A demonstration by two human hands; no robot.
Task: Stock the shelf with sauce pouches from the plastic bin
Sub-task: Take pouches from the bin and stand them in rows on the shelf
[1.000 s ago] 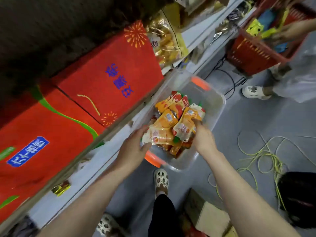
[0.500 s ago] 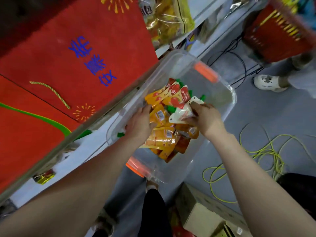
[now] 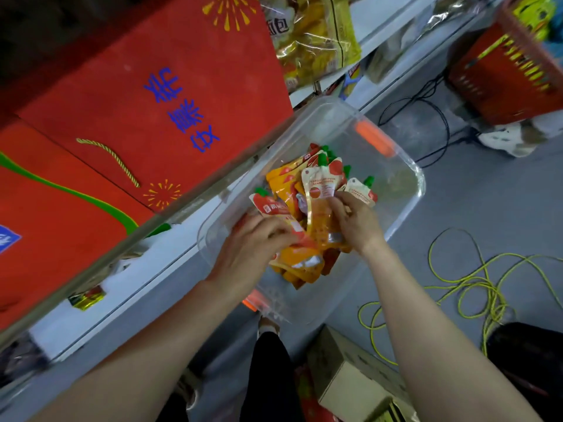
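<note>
A clear plastic bin [image 3: 405, 190] with orange handles sits on the floor beside the shelf. It holds a heap of orange and red sauce pouches [image 3: 286, 187] with green caps. My right hand [image 3: 355, 222] grips an upright pouch [image 3: 321, 196] and another pouch [image 3: 361, 191] behind its fingers. My left hand [image 3: 254, 251] is closed on a red and orange pouch [image 3: 271, 207] at the bin's left side. The white lower shelf [image 3: 128, 287] runs along the left of the bin.
Red gift boxes [image 3: 146, 111] fill the upper shelf at left, with a yellow snack bag [image 3: 316, 35] beyond. A red basket [image 3: 505, 71] and a person's shoe [image 3: 505, 141] lie at far right. Yellow cable [image 3: 475, 284] loops on the floor; a cardboard box [image 3: 350, 382] stands near my feet.
Both hands gathered pouches and lifted them upright above the heap. The view moved closer to the bin.
</note>
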